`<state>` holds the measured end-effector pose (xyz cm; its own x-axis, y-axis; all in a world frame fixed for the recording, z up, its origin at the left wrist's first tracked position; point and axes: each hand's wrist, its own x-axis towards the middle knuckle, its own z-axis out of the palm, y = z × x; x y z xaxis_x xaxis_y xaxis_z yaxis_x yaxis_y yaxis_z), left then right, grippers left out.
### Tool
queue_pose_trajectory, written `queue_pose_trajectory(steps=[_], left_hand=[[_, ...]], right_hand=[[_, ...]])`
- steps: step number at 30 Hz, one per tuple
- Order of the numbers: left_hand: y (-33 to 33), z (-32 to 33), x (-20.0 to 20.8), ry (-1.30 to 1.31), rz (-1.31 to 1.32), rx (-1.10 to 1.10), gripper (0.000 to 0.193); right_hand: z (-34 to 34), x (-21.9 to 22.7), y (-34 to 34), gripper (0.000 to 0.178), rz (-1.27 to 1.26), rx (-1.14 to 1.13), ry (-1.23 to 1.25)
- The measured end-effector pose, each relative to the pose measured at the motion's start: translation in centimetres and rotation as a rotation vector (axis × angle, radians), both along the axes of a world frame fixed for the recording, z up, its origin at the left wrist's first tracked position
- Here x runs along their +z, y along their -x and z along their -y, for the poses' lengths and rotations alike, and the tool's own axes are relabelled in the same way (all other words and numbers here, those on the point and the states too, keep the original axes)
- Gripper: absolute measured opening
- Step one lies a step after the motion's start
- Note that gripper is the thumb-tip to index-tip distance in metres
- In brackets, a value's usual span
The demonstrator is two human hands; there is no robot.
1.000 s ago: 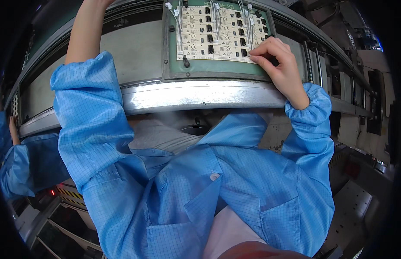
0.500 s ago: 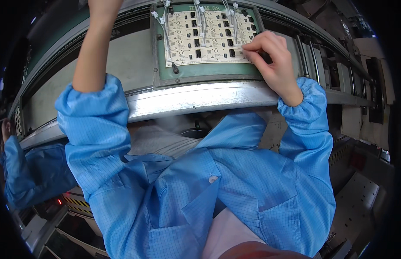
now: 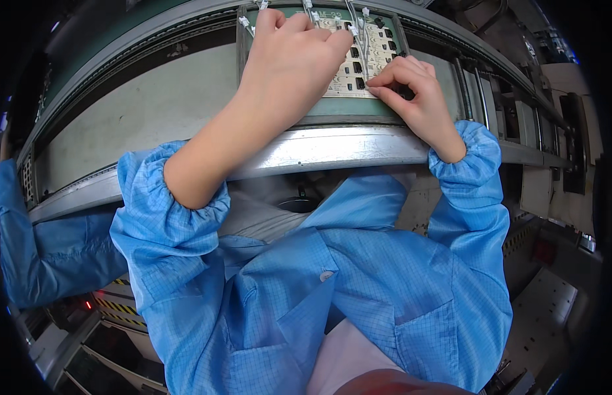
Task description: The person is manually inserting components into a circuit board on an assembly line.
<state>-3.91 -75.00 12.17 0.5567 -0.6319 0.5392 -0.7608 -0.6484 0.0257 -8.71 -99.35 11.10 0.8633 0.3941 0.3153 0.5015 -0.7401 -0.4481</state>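
Observation:
My right hand (image 3: 419, 87) is closed in a pinch over the lower right of a white circuit board panel (image 3: 378, 60). Its fingertips meet the lower end of a thin pale wire (image 3: 366, 58). Across the panel's left and middle reaches my left hand (image 3: 289, 66), fingers curled and its back toward me. A small white connector (image 3: 352, 30) shows beside its rightmost finger. The fingertips are mostly hidden, so I cannot make out what they hold. Black components stand in columns on the panel, which lies in a green carrier (image 3: 355, 107).
A shiny metal rail (image 3: 345, 146) runs along the near side of the conveyor. Left of the carrier lies a grey-green plate (image 3: 131, 108). Another person's blue sleeve (image 3: 69, 257) is at the far left. More white connectors (image 3: 244, 22) stick up along the panel's upper side.
My left hand has come from the upper left onto the panel. My right hand has shifted slightly down, and a wire now reaches its fingertips. The other person's arm has moved.

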Motion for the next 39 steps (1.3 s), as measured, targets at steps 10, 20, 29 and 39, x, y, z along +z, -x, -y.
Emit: queue_pose_trajectory(steps=[10,20,29,39], left_hand=[[1.9,-0.7,-1.0,0.188,-0.088,-0.056,0.009],[3.3,-0.1,-0.5,-0.035,0.019,0.136,0.007],[3.6,0.6,1.9,-0.259,0.033,0.146,0.005],[2.8,0.8,2.7,-0.426,-0.033,0.176,0.004]], right_hand=[[0.2,0.3,1.7,0.027,0.205,0.081,0.144],[0.9,0.1,1.3,0.015,0.265,0.016,-0.021],[0.4,-0.4,1.0,0.01,0.235,-0.037,-0.267],[0.6,-0.9,0.6,0.009,0.539,0.05,-0.301]])
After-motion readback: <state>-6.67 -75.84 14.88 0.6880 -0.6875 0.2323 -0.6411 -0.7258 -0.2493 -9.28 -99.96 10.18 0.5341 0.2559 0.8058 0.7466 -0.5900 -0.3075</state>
